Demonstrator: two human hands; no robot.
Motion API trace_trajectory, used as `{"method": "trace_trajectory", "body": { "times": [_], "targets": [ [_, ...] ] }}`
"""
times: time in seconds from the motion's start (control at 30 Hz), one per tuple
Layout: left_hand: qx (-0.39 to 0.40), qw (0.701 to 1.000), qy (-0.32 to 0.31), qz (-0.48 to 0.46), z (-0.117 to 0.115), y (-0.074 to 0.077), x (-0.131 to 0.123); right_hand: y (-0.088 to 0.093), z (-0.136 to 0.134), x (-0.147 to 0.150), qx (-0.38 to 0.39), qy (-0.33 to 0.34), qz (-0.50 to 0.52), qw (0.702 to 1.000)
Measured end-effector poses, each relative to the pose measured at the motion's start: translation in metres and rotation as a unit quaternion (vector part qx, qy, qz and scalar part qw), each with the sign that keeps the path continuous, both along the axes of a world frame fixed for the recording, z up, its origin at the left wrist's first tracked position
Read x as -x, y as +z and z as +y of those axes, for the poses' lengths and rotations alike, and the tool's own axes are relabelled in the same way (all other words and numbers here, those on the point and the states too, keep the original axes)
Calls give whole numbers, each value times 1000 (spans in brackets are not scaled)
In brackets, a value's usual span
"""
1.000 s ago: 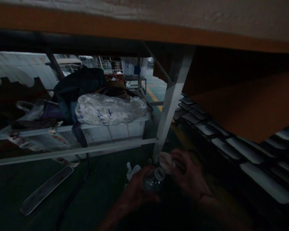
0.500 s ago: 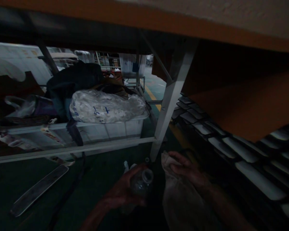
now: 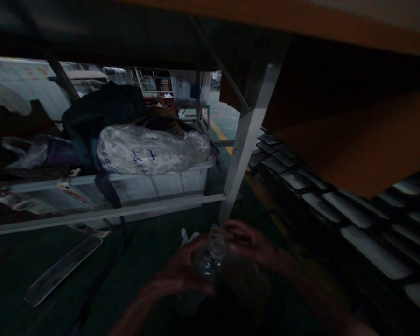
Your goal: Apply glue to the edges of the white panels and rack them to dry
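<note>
Low in the picture, my left hand (image 3: 187,270) is wrapped round a clear bottle (image 3: 205,265), whose mouth points up. My right hand (image 3: 254,242) is closed on a pale cloth (image 3: 254,280) and holds its upper edge against the bottle's mouth. The rest of the cloth hangs down beneath my right hand, dim and blurred. Something white and crumpled (image 3: 187,235) shows behind my left hand, near the floor.
A metal table leg (image 3: 243,149) and crossbar (image 3: 161,206) stand just beyond my hands. Behind them, a white bin (image 3: 168,186) bears a plastic bag (image 3: 150,149). A long flat piece (image 3: 63,270) lies on the floor at left; stacked panels (image 3: 374,242) fill the right.
My right hand has moved left with the cloth, from beside the bottle to its mouth. My left hand still holds the bottle. The view has shifted slightly.
</note>
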State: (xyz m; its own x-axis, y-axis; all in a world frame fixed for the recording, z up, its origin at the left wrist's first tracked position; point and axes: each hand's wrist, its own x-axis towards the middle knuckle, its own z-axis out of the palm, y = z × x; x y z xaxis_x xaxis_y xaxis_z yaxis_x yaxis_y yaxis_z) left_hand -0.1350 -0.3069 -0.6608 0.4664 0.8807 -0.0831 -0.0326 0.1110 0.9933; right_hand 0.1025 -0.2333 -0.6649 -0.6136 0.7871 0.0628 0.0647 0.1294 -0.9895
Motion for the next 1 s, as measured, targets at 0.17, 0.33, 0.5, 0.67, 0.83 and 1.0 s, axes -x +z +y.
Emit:
{"method": "trace_trajectory", "body": {
  "times": [0.17, 0.33, 0.5, 0.67, 0.83, 1.0],
  "targets": [
    [52, 992, 93, -64, 3, 4, 9, 18, 7, -23, -98, -178, 10, 979],
    [78, 983, 121, -112, 2, 10, 3, 14, -39, 9, -196, -60, -68, 976],
    [88, 980, 100, -149, -2, 13, -1, -12, -32, 36, -153, -60, -28, 986],
    [71, 985, 114, -110, -4, 13, 15, -15, -2, 15, 37, -95, 58, 993],
    [78, 990, 57, -105, -4, 9, 17, -3, -8, 5, 183, -12, 117, 976],
    [66, 991, -28, -115, -4, 12, 7, 2, -16, 11, 243, 26, 150, 958]
  ]
}}
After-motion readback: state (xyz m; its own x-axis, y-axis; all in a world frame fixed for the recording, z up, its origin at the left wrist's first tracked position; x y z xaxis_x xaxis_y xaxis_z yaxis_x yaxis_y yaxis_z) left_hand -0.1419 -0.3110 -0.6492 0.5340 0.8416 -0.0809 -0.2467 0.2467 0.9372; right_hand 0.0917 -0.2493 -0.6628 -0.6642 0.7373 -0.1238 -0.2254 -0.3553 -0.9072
